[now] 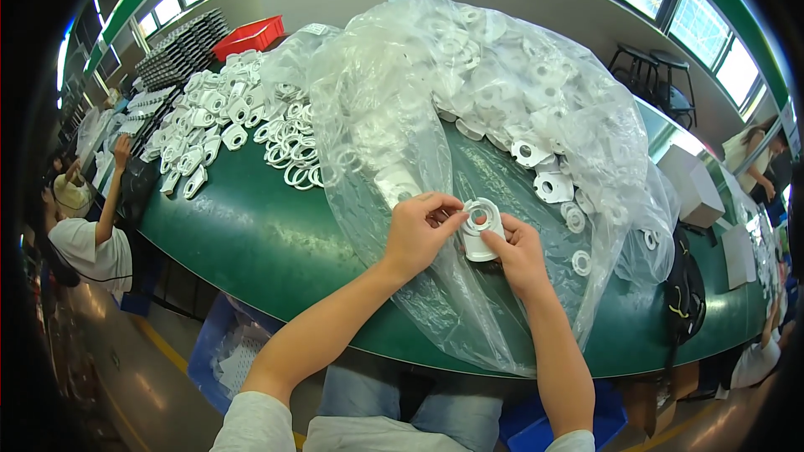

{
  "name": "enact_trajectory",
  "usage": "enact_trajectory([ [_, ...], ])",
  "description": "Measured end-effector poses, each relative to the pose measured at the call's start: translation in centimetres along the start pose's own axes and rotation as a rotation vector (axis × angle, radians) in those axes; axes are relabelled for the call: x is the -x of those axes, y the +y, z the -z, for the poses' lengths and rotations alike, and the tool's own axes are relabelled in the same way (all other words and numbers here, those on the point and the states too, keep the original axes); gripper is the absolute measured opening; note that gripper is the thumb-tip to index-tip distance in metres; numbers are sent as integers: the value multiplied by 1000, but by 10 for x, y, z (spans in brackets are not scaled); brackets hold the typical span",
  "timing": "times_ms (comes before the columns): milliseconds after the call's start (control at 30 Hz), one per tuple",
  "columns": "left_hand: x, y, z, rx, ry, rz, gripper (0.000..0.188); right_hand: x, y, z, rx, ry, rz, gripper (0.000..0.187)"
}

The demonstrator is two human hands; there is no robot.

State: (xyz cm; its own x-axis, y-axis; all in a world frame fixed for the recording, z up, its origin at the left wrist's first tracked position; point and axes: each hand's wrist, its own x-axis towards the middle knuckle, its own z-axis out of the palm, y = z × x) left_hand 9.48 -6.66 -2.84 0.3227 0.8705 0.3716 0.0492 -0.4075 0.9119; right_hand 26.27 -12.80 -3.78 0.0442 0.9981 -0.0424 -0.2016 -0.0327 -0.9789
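Over the plastic sheet in front of me, I hold a white plastic part [481,249] with a round, ring-shaped end and a flat lower body. My right hand [524,258] grips its right side, the thumb lying across the front. At the left of the round end, my left hand [421,233] pinches the rim between thumb and fingers. Whether that rim is a separate ring, I cannot tell. White plastic rings [295,147] lie in a heap to the left, next to a bigger pile of white parts [219,105] with round holes.
A large clear plastic bag [377,109] spreads over the green table [243,222], covering many white parts [536,92]. Behind the left pile are a red bin [249,37] and stacked grey trays [180,50]. A white box [691,187] and black bag [685,289] are right. Other people sit at both sides.
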Motion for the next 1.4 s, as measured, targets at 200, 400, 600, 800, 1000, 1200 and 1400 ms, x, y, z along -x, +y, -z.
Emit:
enact_trajectory([
  [200,-1,-1,-1,-28,3,-5,15,1,0,2,71,6,17,27],
  [400,-2,-6,5,260,-173,273,16,4,-4,-2,93,-2,49,25],
  [600,-2,-9,5,343,-168,248,14,4,-2,-2,87,-45,81,25],
  [800,-1,-7,4,318,-164,242,14,5,0,-8,194,-9,165,25],
  [1000,2,0,0,310,-160,226,14,4,-2,-13,-10,-42,127,26],
  [1200,4,-1,3,253,-232,257,17,3,1,-14,41,-16,153,33],
  [1400,-2,12,6,75,-177,-77,25,6,-4,-16,218,39,220,29],
])
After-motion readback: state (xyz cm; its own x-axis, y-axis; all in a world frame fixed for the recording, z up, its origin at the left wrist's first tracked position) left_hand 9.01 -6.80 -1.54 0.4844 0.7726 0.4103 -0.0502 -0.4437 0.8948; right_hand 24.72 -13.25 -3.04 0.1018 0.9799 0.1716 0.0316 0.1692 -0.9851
